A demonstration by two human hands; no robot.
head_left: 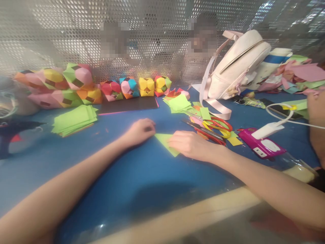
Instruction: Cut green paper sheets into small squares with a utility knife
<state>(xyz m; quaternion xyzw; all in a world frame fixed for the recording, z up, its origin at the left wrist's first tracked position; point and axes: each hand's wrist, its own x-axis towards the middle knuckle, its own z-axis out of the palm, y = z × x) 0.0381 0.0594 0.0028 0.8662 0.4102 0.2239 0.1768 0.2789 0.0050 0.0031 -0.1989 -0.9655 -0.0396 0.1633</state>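
A light green sheet of paper, folded to a triangle [164, 139], lies on the blue tabletop in front of me. At its left corner is my left hand [142, 130], its fingers curled in and the tips meeting the paper's point. My right hand [189, 144] covers the right side of the same sheet, fingers bent together and gripping it against the table. Part of the fold is hidden beneath that hand. Just beyond my right hand lie scissors [215, 127] with red and yellow handles, among paper scraps.
Stacks of green paper [76, 119] lie left and ahead. Folded paper balls [109, 89] line the back beside a dark sheet [129, 105]. On the right are a pale backpack [238, 64], a purple power bank [262, 144] with a cable, and a paper heap [302, 74].
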